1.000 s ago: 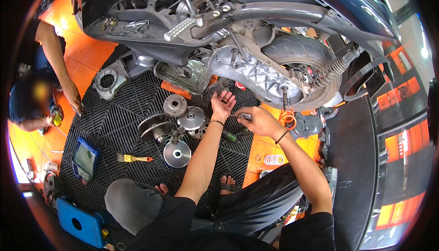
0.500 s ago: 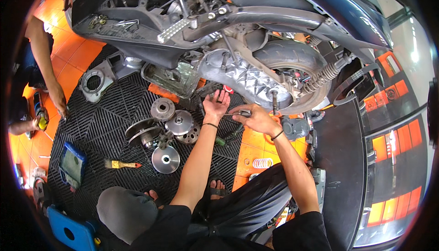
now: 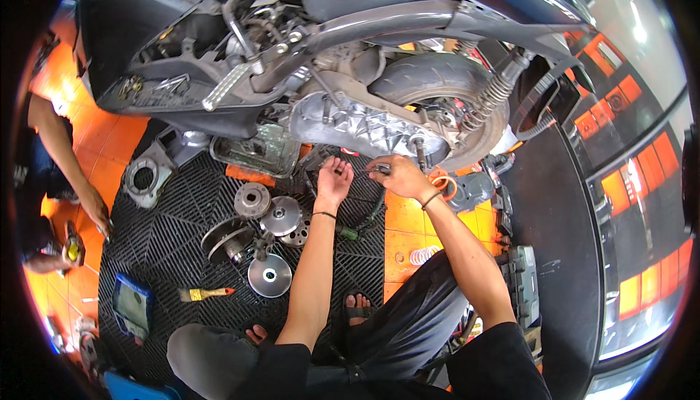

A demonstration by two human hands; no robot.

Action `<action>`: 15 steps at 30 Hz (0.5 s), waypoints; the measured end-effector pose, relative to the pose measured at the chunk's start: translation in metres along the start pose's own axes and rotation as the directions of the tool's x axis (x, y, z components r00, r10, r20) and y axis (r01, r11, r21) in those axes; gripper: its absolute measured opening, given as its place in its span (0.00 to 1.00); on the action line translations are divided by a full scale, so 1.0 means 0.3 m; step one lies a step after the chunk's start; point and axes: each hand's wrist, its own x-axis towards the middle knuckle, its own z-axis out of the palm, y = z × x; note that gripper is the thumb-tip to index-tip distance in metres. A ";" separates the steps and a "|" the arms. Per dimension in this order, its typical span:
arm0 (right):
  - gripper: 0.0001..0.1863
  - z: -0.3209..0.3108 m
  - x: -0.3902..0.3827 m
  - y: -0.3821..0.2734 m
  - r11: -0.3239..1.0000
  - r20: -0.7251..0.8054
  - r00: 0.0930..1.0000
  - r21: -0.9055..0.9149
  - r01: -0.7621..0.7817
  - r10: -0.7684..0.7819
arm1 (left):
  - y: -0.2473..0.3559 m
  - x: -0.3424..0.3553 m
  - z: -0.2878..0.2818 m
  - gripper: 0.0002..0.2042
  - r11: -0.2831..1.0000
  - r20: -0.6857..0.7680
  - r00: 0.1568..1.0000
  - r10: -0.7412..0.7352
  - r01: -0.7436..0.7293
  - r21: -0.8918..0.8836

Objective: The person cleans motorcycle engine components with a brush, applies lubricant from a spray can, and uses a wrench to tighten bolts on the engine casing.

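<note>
My left hand [image 3: 335,180] is turned palm up in front of the scooter's silver drive-side engine casing [image 3: 364,126]. Its fingers are half curled and apart, with nothing that I can make out in them. Just to its right, my right hand [image 3: 399,178] is closed on a small dark-handled tool [image 3: 381,169], whose tip points toward the left hand. The two hands do not touch. Left of my left forearm lie clutch and pulley parts: a round hub [image 3: 252,200], a shiny disc [image 3: 270,275] and a pulley with a shaft [image 3: 227,240].
The rear wheel [image 3: 437,83] and shock absorber [image 3: 499,94] stand beyond my hands. A metal drain tray [image 3: 259,153], a casing cover [image 3: 148,177], a brush [image 3: 206,294], a blue-framed tray [image 3: 133,307] and a white spring [image 3: 424,255] lie around. Another person's arm [image 3: 69,159] is at left.
The view has shifted, so the scooter sits further left and higher. My left fingers have curled in from a flatter palm, and my right hand with the tool has drawn slightly away from it.
</note>
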 end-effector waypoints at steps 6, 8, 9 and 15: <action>0.16 -0.011 -0.001 0.037 0.998 0.018 1.000 0.068 0.004 -0.005 | 0.007 -0.010 -0.023 0.09 0.992 0.070 0.993 0.092 -0.097 0.075; 0.16 -0.013 -0.006 0.040 1.000 -0.030 0.999 0.007 -0.026 0.026 | 0.007 -0.016 -0.015 0.09 0.982 0.033 0.993 0.116 -0.119 0.146; 0.16 -0.015 -0.007 0.043 0.999 -0.033 0.998 0.032 -0.044 0.045 | 0.005 -0.020 -0.008 0.09 0.976 0.040 0.992 0.117 -0.122 0.178; 0.16 -0.010 -0.030 0.058 0.998 -0.085 0.995 -0.009 -0.061 0.060 | -0.031 -0.061 0.043 0.12 0.878 0.111 0.969 0.220 -0.246 0.411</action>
